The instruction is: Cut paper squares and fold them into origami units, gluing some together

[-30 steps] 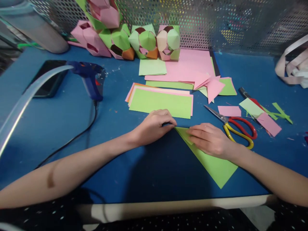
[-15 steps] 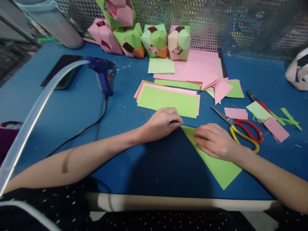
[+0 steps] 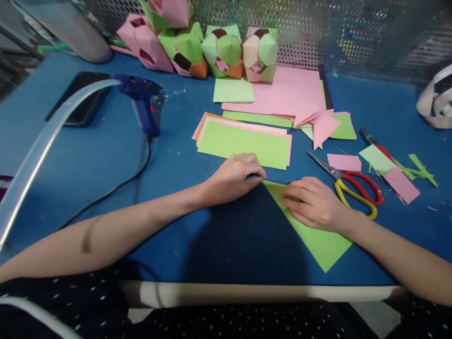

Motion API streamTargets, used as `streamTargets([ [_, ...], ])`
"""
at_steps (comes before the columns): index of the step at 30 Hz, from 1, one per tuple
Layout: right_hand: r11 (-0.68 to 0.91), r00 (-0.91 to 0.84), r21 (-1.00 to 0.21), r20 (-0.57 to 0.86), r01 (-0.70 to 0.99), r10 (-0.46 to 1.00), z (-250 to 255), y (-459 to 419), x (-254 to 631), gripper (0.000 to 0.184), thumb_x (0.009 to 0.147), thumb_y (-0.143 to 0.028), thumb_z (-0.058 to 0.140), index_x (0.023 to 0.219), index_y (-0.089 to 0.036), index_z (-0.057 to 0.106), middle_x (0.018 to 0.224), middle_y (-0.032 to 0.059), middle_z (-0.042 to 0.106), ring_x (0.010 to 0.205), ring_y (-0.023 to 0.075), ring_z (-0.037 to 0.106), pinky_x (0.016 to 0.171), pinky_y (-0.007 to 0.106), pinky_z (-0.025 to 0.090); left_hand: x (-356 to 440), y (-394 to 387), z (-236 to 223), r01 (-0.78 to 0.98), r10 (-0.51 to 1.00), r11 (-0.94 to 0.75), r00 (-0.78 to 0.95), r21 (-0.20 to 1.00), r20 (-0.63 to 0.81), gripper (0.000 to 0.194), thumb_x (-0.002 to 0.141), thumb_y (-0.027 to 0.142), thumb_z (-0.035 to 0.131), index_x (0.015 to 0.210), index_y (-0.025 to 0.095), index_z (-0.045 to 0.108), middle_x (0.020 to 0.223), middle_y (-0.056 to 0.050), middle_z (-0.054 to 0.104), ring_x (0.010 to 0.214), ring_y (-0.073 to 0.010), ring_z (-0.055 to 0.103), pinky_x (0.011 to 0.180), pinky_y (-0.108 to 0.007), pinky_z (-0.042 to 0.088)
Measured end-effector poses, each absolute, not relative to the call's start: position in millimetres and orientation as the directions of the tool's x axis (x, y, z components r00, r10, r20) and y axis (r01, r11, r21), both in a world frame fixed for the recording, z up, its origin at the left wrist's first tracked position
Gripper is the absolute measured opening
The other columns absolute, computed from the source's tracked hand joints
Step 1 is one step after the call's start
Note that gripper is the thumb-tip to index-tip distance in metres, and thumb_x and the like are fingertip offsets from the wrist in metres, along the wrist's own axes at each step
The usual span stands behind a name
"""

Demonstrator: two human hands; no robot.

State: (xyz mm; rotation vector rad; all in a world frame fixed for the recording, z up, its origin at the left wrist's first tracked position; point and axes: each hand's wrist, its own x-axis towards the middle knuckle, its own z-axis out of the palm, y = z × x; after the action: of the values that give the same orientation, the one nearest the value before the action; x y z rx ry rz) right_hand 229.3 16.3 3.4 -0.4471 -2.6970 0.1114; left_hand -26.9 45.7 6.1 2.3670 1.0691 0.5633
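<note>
A light green sheet of paper (image 3: 319, 247) lies on the blue table, one pointed end up and to the left and a corner towards the front edge. My left hand (image 3: 238, 179) is closed, its thumb and forefinger pinching the paper's upper left tip. On the paper's upper part rests my right hand (image 3: 314, 202), fingers bent and together, gripping a small turned-over portion. Its thumb is mostly hidden. Just beyond my left hand lies a stack of coloured paper strips (image 3: 243, 143), green on top. Scissors (image 3: 348, 181) with red and yellow handles sit right of my right hand.
Folded paper balls (image 3: 226, 54) line the back by a perforated metal panel (image 3: 303, 42). Pink sheets (image 3: 300, 87) lie before them. A glue gun (image 3: 143, 101) with a cable and a phone (image 3: 81, 101) are left. A cutter (image 3: 369, 136) and paper scraps (image 3: 402, 183) are right.
The view has shifted slightly, so everything appears a little higher and further left. Both hands keep their hold on the green paper, with hardly any movement.
</note>
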Motion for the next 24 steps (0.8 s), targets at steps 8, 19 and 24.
streamTargets([
  [8,0.942,-0.878,-0.139,0.343,0.305,0.335,2.5,16.5,230.3,0.021,0.087,-0.017,0.059,0.107,-0.015,0.064,0.108,0.0092,0.068,0.107,0.0227,0.056,0.088,0.041,0.044,-26.5,45.4,7.4,0.577,0.779,-0.571,0.606,0.584,0.162,0.015,0.084,0.016,0.056,0.084,0.018,0.070,0.081,-0.003,0.061,0.080,-0.0151,0.057,0.076,-0.028,0.043],
  [19,0.947,-0.896,-0.106,0.305,0.304,0.322,4.4,16.2,230.9,0.022,0.090,-0.020,0.055,0.108,-0.015,0.065,0.111,0.0083,0.068,0.107,0.0218,0.054,0.089,0.040,0.040,-24.7,44.0,11.2,0.602,0.797,-0.542,0.590,0.587,0.130,0.015,0.084,0.015,0.055,0.084,0.018,0.070,0.081,-0.003,0.061,0.081,-0.0156,0.057,0.076,-0.028,0.043],
  [24,0.950,-0.908,-0.053,0.281,0.307,0.309,8.0,16.1,229.8,0.021,0.091,-0.022,0.052,0.106,-0.016,0.066,0.106,0.0069,0.068,0.103,0.0210,0.053,0.085,0.037,0.038,-25.3,44.8,9.8,0.599,0.795,-0.546,0.592,0.586,0.135,0.015,0.084,0.016,0.055,0.084,0.018,0.070,0.081,-0.003,0.061,0.081,-0.0158,0.057,0.075,-0.028,0.043],
])
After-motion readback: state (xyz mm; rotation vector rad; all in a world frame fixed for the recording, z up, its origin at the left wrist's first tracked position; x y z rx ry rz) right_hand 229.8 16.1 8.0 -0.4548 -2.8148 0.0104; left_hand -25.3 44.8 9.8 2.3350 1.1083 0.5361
